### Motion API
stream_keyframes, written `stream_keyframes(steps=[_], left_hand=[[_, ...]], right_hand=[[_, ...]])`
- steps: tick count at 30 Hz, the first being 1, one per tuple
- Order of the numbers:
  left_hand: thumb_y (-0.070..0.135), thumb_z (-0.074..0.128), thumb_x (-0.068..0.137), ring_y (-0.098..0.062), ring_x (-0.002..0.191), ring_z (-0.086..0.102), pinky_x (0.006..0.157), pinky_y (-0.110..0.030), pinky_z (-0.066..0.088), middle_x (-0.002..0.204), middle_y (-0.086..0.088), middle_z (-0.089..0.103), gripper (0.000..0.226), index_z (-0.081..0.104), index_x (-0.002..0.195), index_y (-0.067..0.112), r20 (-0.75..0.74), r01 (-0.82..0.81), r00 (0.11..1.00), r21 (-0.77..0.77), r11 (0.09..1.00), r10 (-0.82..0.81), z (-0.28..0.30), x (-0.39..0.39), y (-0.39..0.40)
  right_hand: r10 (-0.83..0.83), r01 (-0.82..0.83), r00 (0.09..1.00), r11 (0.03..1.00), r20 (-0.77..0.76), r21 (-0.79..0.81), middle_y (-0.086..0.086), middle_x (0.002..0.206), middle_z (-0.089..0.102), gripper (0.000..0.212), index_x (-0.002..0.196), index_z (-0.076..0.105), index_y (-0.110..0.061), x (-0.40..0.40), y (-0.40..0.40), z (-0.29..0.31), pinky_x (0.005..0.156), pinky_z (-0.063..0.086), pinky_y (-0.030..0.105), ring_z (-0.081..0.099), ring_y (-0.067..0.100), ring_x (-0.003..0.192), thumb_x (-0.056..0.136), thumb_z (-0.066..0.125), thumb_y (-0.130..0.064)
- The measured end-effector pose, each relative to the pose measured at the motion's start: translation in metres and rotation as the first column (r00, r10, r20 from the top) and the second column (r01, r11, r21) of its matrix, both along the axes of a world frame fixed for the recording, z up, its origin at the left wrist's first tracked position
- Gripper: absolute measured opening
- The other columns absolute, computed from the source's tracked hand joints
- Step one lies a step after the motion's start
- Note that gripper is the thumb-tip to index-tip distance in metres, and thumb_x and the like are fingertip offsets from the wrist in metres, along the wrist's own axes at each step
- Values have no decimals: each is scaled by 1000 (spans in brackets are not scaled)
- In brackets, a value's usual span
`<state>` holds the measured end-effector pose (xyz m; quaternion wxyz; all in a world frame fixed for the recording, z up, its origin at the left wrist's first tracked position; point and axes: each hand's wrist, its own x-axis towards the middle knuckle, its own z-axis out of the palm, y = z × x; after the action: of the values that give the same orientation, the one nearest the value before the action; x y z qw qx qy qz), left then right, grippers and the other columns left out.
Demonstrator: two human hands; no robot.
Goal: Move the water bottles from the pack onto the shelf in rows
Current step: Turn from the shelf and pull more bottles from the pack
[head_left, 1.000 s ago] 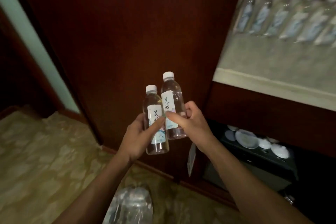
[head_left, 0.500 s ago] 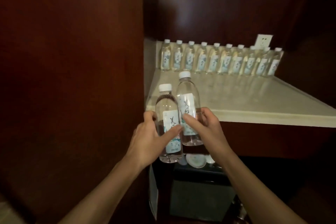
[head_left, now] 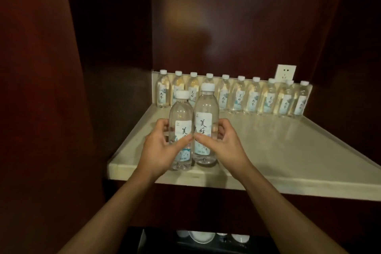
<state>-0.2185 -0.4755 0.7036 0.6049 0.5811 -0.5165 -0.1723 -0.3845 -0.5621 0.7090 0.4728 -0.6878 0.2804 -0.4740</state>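
While 2 upright water bottles, the left bottle point(head_left: 181, 130) and the right bottle point(head_left: 204, 123), are gripped by the left hand point(head_left: 159, 150) and right hand point(head_left: 223, 146) over the shelf point(head_left: 278, 150) front, placement is judged underway; a second row before the back row point(head_left: 233, 95) should be started.

Two clear, white-capped bottles point(head_left: 190, 130) stand upright side by side, touching, near the shelf's point(head_left: 288, 150) front-left edge. Ten matching bottles point(head_left: 233, 97) line its back edge in a row.
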Motion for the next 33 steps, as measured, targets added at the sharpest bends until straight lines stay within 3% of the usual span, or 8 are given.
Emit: stream_keyframes(steps=[3, 9, 13, 17, 20, 25, 28, 33], left_hand=[[29, 85, 76, 6, 85, 71, 77, -35, 63, 95, 24, 72, 41, 55, 102, 38, -58, -30, 998, 3, 1000, 30, 4, 11, -27], [12, 87, 74, -31, 96, 74, 84, -57, 59, 109, -9, 74, 44, 60, 106, 24, -168, -61, 984, -6, 998, 59, 0, 49, -82], [15, 91, 69, -26, 92, 76, 79, -49, 62, 105, -5, 76, 48, 61, 103, 31, -233, -64, 970, -3, 998, 61, -12, 74, -122], [9, 87, 73, 2, 75, 73, 56, -19, 58, 83, 23, 74, 48, 58, 97, 38, -269, -80, 961, -22, 997, 71, -17, 97, -159], [0, 84, 74, 8, 67, 70, 51, -12, 52, 80, 18, 72, 47, 60, 101, 30, -316, -94, 945, -24, 995, 82, -16, 111, -183], [3, 83, 76, 5, 69, 71, 53, -15, 54, 93, 10, 69, 49, 60, 117, 18, -372, -103, 924, -38, 994, 82, -15, 128, -208], [7, 84, 77, -1, 81, 73, 60, -21, 58, 101, 12, 63, 50, 62, 120, 17, -327, -137, 938, -44, 990, 115, -14, 135, -221], [19, 82, 81, -17, 113, 65, 88, -38, 61, 124, 4, 58, 59, 59, 136, 16, -157, -173, 973, -20, 985, 167, -15, 143, -236]], right_hand=[[31, -31, 1000, 999, 5, 7, -3, 109, 74, 63, 112, 58, -30, 14, -30, -3, 86, 60, 47, 73, 15, 100, 60, 89, -46], [5, -5, 1000, 1000, 19, 15, 0, 106, 76, 57, 118, 63, -24, 59, -88, -16, 86, 61, 48, 73, 15, 97, 68, 89, -28], [10, -16, 996, 997, 85, 79, 2, 105, 77, 58, 112, 65, -30, 88, -119, -23, 86, 59, 53, 74, 22, 98, 59, 88, -37], [58, -85, 985, 982, 162, 167, 8, 113, 74, 63, 119, 63, -30, 118, -146, -27, 87, 56, 61, 71, 34, 106, 62, 90, -30], [81, -138, 973, 955, 215, 263, 9, 109, 75, 61, 115, 66, -29, 139, -163, -29, 82, 57, 61, 72, 38, 101, 60, 91, -19], [77, -116, 980, 969, 183, 218, 5, 102, 76, 45, 113, 67, -24, 156, -185, -28, 74, 61, 56, 74, 34, 93, 75, 83, -4], [48, -70, 992, 980, 120, 185, -8, 99, 76, 40, 113, 66, -29, 163, -196, -28, 67, 62, 40, 75, 22, 90, 82, 77, -6], [25, -24, 1000, 992, -3, 122, -19, 105, 72, 51, 115, 53, -53, 170, -211, -26, 85, 60, 48, 72, 14, 99, 87, 75, -17]])
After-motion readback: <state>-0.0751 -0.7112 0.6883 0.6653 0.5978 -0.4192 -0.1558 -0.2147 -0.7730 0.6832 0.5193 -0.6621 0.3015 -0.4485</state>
